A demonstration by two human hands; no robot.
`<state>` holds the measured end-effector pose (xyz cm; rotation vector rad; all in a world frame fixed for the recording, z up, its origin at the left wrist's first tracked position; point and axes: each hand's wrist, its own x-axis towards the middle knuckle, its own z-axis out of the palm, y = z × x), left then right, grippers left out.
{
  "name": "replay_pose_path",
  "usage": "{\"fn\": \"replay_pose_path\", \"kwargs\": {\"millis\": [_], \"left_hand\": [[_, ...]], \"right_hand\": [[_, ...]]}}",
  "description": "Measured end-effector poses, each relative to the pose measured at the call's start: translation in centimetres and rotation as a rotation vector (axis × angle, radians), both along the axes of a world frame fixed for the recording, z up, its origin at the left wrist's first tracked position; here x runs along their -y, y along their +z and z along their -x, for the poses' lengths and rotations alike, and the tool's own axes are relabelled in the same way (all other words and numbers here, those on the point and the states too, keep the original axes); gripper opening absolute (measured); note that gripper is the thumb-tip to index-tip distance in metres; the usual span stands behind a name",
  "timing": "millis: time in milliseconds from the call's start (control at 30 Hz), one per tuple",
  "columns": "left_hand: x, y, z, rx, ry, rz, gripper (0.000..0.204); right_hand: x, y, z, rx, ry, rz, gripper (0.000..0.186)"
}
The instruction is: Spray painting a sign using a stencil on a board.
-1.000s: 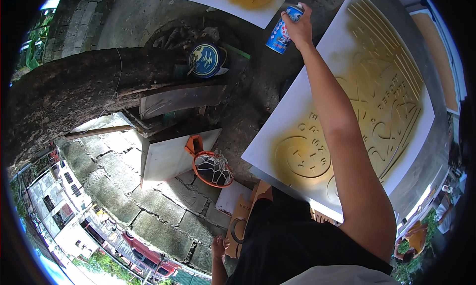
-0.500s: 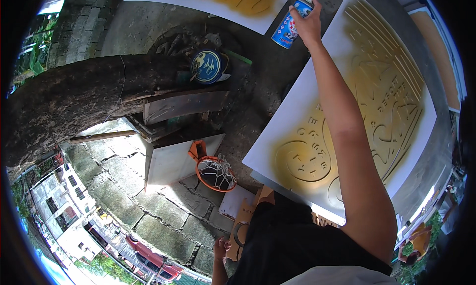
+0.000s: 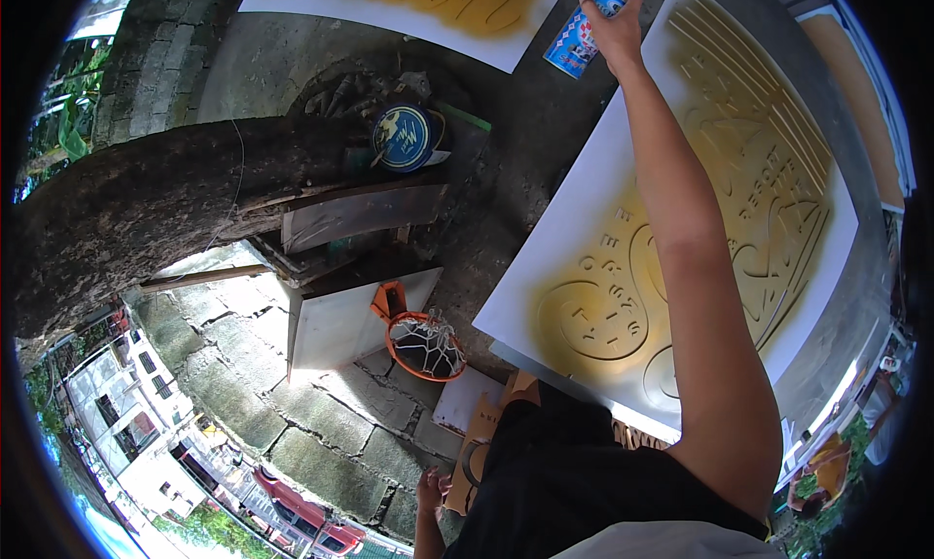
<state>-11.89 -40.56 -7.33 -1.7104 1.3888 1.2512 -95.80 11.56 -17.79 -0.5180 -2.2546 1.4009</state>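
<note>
My right hand (image 3: 617, 32) is wrapped round a blue spray can (image 3: 574, 45), with a fingertip near its top. It holds the can tilted at the upper left edge of a white panel (image 3: 525, 301). Raised letters and curved line shapes stand out on this panel under a gold-yellow sprayed coat. My right arm crosses over it and hides part of the lettering. Low in the view, my left hand (image 3: 431, 488) hangs beside a cut piece of cardboard (image 3: 477, 442). Its fingers are loosely bent and apart, and nothing shows in them.
A second white panel with gold spray (image 3: 409, 0) lies at the top. Left of the work are a round blue-lidded tin (image 3: 403, 138), a thick tree trunk (image 3: 146, 204) and a basketball hoop (image 3: 425, 346) on a backboard. Another person (image 3: 829, 471) is at the lower right.
My right hand has carried the spray can a little up and to the right. My left hand stays low in nearly the same place.
</note>
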Motion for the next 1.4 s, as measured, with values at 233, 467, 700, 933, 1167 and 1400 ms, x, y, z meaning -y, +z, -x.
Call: {"fn": "replay_pose_path", "kwargs": {"millis": [233,467,700,933,1167,1400], "left_hand": [[0.0,-0.9,0.1,-0.041,-0.122,-0.015,0.033],[-0.7,-1.4,-1.5,-0.174,-0.119,-0.005,0.038],[-4.6,-1.3,0.1,-0.405,-0.283,-0.016,0.034],[-13.0,22.5,12.9,-1.427,-0.524,-0.393,0.019],[-22.3,42.3,11.3,-2.063,-1.423,-1.550,0.035],[-30.9,44.7,2.3,-2.017,-1.399,-1.627,0.033]], "right_hand": [[2.9,0.6,-3.2,0.094,0.167,0.136,0.084],[9.0,8.6,-17.1,0.146,0.584,0.427,0.078],[7.9,15.3,-40.3,0.166,0.648,0.525,0.077],[2.1,22.1,-63.2,0.085,0.711,0.194,0.079],[-8.2,26.4,-72.4,-0.022,0.365,-0.045,0.100],[-16.4,32.8,-80.1,-0.228,0.456,0.375,0.088]]}}
